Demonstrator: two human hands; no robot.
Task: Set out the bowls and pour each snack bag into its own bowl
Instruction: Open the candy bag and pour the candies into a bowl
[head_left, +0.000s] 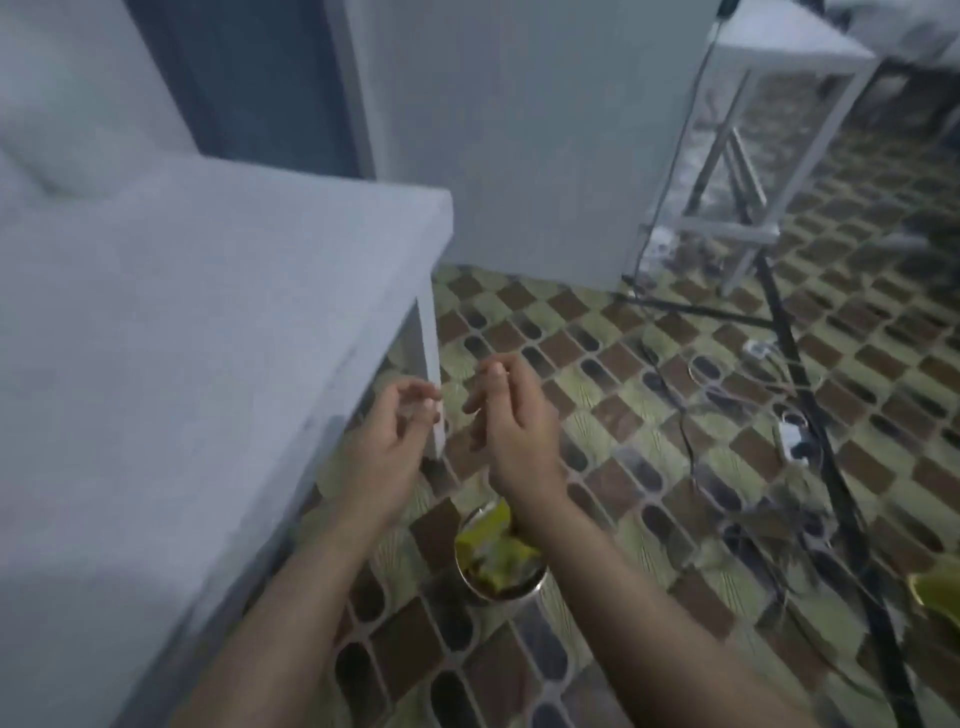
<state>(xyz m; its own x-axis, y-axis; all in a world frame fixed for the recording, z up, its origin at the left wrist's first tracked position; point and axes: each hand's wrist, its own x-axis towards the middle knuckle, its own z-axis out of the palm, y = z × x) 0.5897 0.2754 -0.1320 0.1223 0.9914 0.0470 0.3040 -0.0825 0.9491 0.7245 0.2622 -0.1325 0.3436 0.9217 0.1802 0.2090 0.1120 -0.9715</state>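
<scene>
Currently, left hand (387, 441) and right hand (511, 415) hover released, fingers relaxed; round steel bowl (491, 587) holding yellow-green snack bags (496, 545) at 6 o'clock.

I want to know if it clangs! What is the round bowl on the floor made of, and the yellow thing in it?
The round shiny grey bowl looks like metal, probably steel: its rim glints silver. The crumpled yellow-green snack bag inside seems to be thin glossy plastic or foil, since it creases and shines. The blur leaves both uncertain.
</scene>
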